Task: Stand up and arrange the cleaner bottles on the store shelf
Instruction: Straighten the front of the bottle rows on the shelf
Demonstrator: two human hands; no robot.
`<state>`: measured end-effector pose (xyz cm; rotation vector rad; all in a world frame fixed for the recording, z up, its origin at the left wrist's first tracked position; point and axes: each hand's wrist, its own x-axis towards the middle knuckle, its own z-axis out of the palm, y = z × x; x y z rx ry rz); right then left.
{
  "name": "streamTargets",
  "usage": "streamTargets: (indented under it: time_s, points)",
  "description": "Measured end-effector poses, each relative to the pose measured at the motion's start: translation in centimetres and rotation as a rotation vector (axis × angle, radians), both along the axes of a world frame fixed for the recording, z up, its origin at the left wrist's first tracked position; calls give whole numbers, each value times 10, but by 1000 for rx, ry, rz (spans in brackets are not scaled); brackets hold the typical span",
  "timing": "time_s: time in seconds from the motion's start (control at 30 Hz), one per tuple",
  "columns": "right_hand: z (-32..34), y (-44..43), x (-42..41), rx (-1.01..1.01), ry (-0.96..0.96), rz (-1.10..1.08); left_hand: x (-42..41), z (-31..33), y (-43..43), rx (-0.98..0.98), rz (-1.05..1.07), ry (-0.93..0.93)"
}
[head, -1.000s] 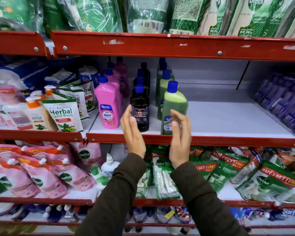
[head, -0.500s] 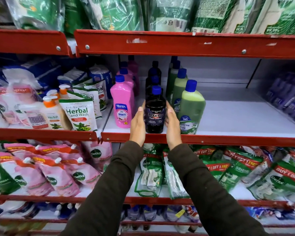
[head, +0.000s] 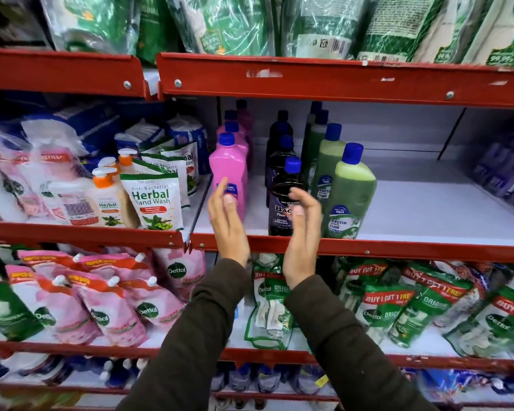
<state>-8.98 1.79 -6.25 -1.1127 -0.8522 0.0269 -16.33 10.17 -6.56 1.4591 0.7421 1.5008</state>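
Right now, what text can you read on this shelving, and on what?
"Anti Bacterial Herbal Hand Wash": white pouch
"Dettol": pink pouches
"BUY 1 GET 1 FREE": green pouches
"BACTIN FLOOR CLEANER": front green bottle
"EXTRA STRONG": black bottle
Front pink bottle label: too blurred.

The white pouch (head: 155, 200) on the left shelf reads "Anti Bacterial Herbal Hand Wash", and the dark bottle (head: 284, 200) shows "Bac…", "Floor C…" and "EXTRA STRONG", partly hidden by a hand. The green bottle (head: 350, 200) carries "BACTIN FLOOR CLEANER" and a small "FREE" badge. On the lower shelf the pink pouches (head: 158, 310) say "Dettol", and the green pouches (head: 389, 307) say "BUY 1 GET 1 FREE", "Dettol" and "ORIGINAL" in part.
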Motion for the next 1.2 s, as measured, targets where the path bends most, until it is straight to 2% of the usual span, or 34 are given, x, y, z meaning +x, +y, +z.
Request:
streamTargets:
  time_s: [0.07, 0.17, 0.27, 0.37, 0.53, 0.67, 0.77, 0.83, 0.93, 1.03, 1.1, 1.2]
  points:
    - [3, 16, -16, -67, 8, 147, -8, 4, 17, -49, 34, 0]
    - [10, 47, -28, -165, 167, 338, -17, 7, 42, -162, -93, 21]
    - [16, 77, -27, -286, 267, 435, -22, 11, 62, -283, -268, 18]
    - [18, 90, -28, -270, 307, 489, -30, 10, 68, -260, -258, 95]
    - [4, 82, -31, -274, 297, 443, -46, 3, 59, -254, -200, 68]
    - [-3, 68, -39, -260, 249, 409, -50, -9, 46, -192, -46, 62]
    - [-2, 58, -45, -262, 213, 429, -47, -11, 38, -157, -7, 66]
    - [-3, 45, -47, -235, 203, 355, -43, -9, 29, -69, 84, 97]
    - [-13, 19, -39, -67, 248, 112, -37, -11, 8, 106, 253, 119]
    - [-15, 6, -21, 41, 307, -47, -27, -9, -8, 194, 162, 106]
    - [-19, 8, -6, -11, 335, -60, -18, -5, -13, 182, 30, 130]
    - [-21, -4, 19, -151, 344, 68, 13, -2, -35, 44, -158, 248]
